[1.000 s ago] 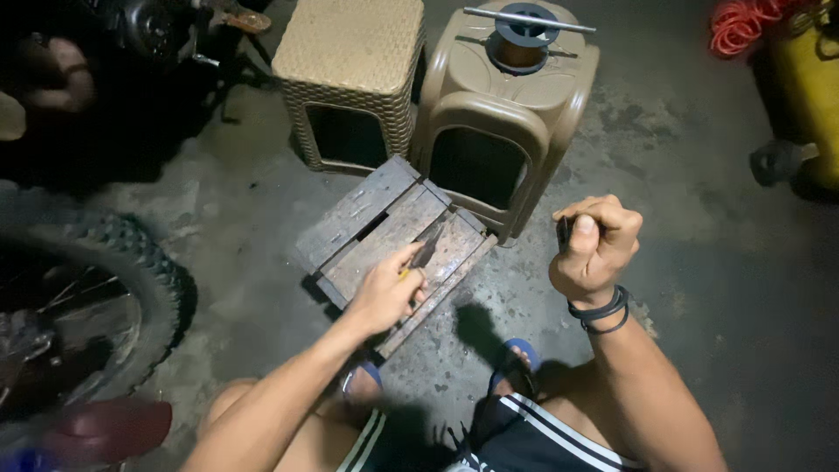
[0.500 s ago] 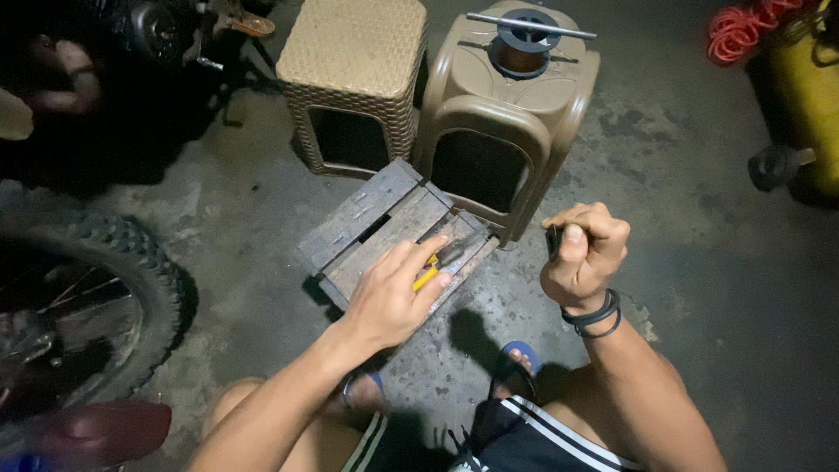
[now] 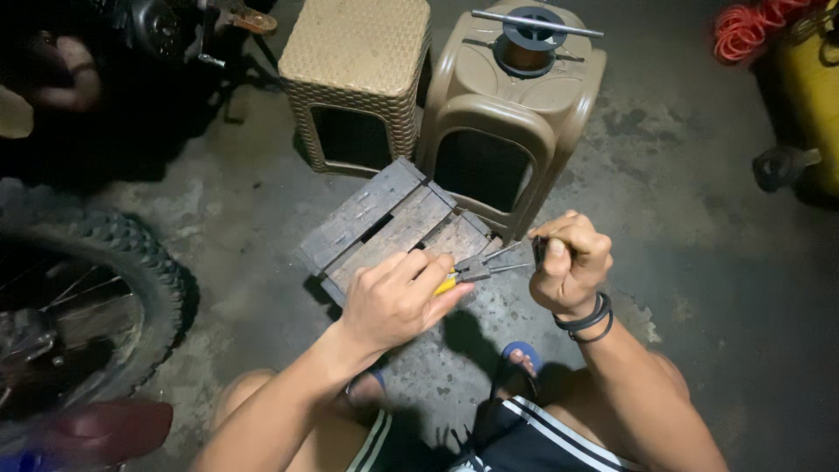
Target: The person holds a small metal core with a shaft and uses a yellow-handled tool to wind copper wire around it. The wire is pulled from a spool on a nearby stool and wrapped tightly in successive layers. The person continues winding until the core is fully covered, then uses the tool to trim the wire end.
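Left hand wrapped around yellow-handled pliers, jaws pointing right toward the right hand. Right hand fisted, pinching a small dark part at the plier tips; what it is, can't tell. Both held over a small wooden pallet on the concrete floor, brown plastic stool just behind.

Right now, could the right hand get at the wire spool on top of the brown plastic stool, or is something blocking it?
Probably yes, but not freely. The spool sits open on the brown stool with nothing between it and the right hand. That hand, though, is closed on a small dark piece, which the left hand's pliers point toward.
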